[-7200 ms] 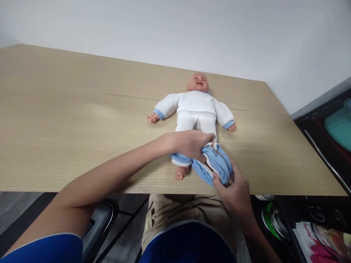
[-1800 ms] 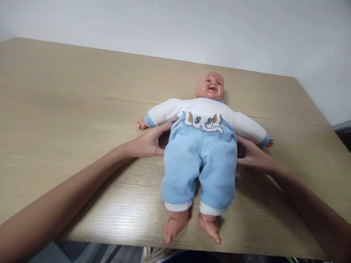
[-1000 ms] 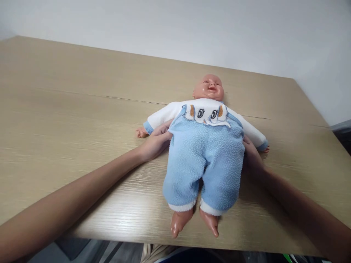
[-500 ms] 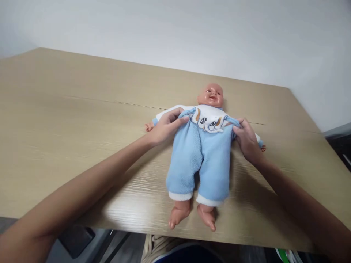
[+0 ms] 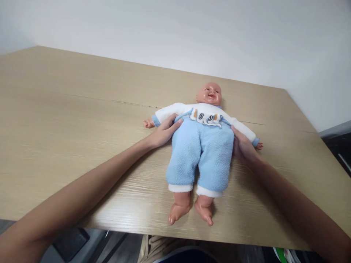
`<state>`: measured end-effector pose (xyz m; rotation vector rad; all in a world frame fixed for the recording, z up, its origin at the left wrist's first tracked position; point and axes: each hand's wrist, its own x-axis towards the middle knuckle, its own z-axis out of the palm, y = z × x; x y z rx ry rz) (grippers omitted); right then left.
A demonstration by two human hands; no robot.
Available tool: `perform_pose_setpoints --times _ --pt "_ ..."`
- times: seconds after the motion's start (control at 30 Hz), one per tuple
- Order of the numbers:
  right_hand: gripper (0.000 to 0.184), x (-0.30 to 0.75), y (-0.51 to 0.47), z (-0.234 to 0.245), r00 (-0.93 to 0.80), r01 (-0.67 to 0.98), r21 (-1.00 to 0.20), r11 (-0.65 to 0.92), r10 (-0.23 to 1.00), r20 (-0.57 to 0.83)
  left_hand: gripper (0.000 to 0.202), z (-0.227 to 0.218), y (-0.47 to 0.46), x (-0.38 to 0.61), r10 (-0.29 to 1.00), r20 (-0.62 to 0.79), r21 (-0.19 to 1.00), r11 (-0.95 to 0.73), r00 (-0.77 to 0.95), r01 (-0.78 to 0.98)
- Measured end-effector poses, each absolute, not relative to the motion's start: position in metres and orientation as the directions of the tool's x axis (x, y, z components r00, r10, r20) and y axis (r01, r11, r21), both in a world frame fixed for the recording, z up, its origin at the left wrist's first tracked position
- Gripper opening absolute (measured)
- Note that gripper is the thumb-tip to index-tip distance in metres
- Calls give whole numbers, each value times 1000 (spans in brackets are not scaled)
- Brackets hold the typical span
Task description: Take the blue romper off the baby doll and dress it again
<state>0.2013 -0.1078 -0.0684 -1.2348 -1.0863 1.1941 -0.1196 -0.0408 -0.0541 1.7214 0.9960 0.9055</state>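
A baby doll (image 5: 210,93) lies on its back on the wooden table (image 5: 68,120), head away from me, bare feet near the front edge. It wears a white top with blue cuffs and light blue fleece overalls (image 5: 201,153) with an elephant face on the bib. My left hand (image 5: 163,133) rests against the doll's side by the overalls' upper edge, fingers together on the fabric. My right hand (image 5: 242,146) presses on the other side at the waist, its fingers partly tucked behind the doll.
A white wall runs behind the table. A dark shelf edge (image 5: 340,146) shows at the far right. Below the front edge I see my lap and something green and white (image 5: 282,254) at the lower right.
Earlier the overalls were bunched at the doll's legs; they are now pulled up to its chest. In the last half second both hands dropped from the bib straps to the doll's sides.
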Motion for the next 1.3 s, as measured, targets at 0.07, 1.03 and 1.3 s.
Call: perform_pose_setpoints --times 0.07,1.03,1.3 --pt "49 196 -107 -69 118 -173 -981 -86 987 -108 55 -55 -42 -117 916 139 967 -208 377 147" --pt "40 188 -123 -64 164 -191 -980 -46 983 -78 42 -65 -63 -95 945 -58 945 155 321 -287" --pt "41 196 -117 -64 129 -93 -996 14 992 2 43 -65 -56 -97 931 8 963 91 365 -254"
